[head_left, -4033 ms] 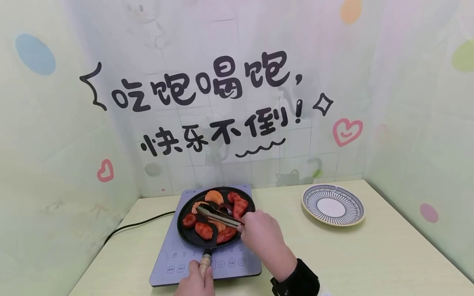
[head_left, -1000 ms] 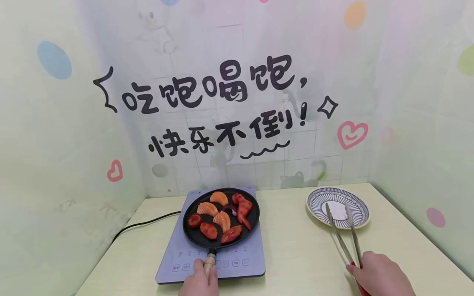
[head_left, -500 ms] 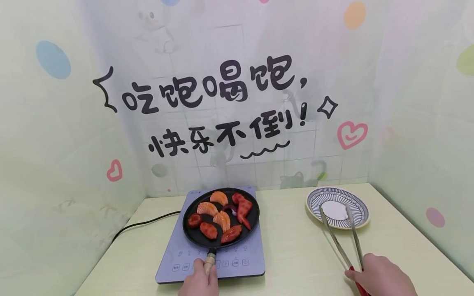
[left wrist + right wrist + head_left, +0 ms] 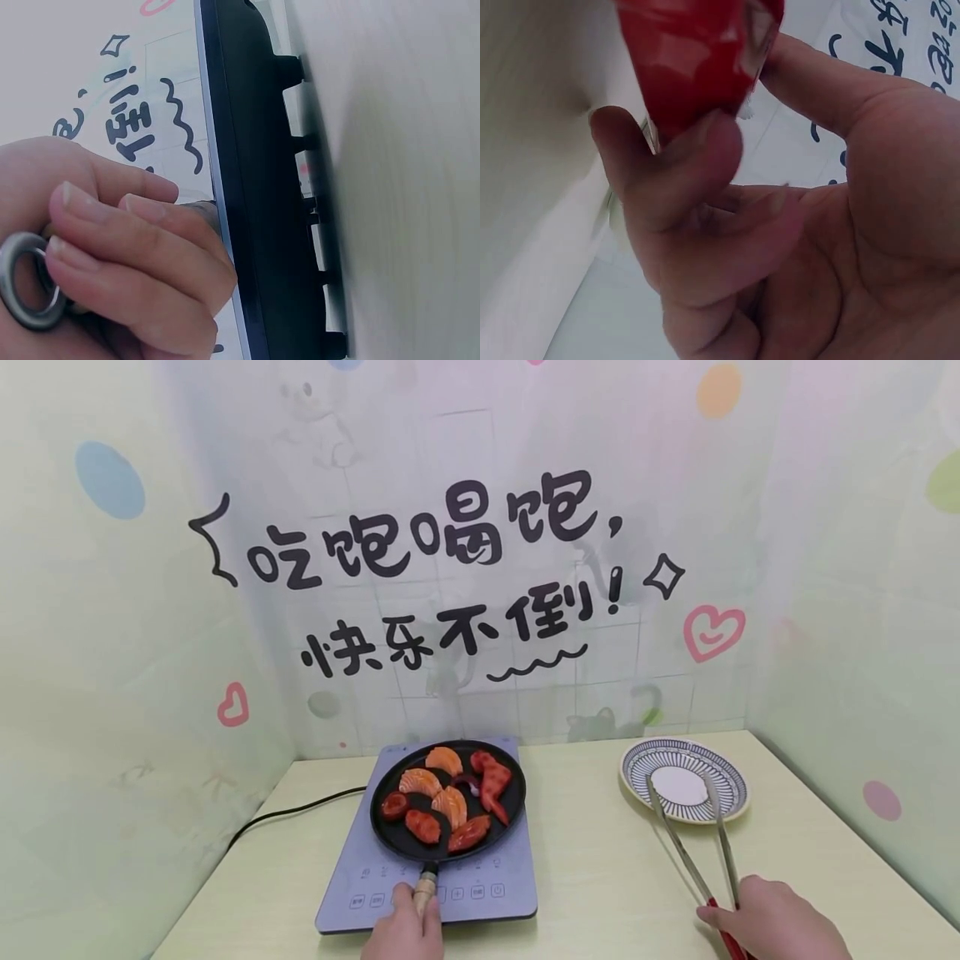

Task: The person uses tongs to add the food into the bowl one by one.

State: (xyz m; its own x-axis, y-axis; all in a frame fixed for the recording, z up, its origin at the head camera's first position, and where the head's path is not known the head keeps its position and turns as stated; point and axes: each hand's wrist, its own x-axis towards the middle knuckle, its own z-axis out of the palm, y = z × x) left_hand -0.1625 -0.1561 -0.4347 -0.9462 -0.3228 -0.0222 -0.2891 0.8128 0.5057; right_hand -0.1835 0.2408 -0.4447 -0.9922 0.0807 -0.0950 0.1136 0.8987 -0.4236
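My left hand (image 4: 405, 931) grips the wooden handle (image 4: 425, 893) of a black frying pan (image 4: 397, 845), which sits on a blue-grey induction cooktop (image 4: 337, 906). Orange salmon-like slices (image 4: 422, 783), red sausage-like pieces (image 4: 423, 827) and a red chicken-wing-shaped piece (image 4: 491, 783) lie in the pan. At the right, my right hand (image 4: 780, 918) holds metal tongs (image 4: 686, 856) by their red grip (image 4: 690, 75). The tongs' arms are spread apart, nothing between them, and their tips overlap the patterned plate (image 4: 633, 777). Whether the tips touch it, I cannot tell. In the left wrist view, curled fingers (image 4: 150, 262) wrap the handle, whose ring shows at its end.
A black cord (image 4: 292, 812) runs from the cooktop to the left. Printed fabric walls (image 4: 480, 710) enclose the pale wooden table (image 4: 585, 860) at the back and sides. The plate stands near the table's back right.
Four seconds ago the tongs were at food in the pan; now they are over by the plate at the right. Over the last second their arms spread wider. The left hand keeps its hold.
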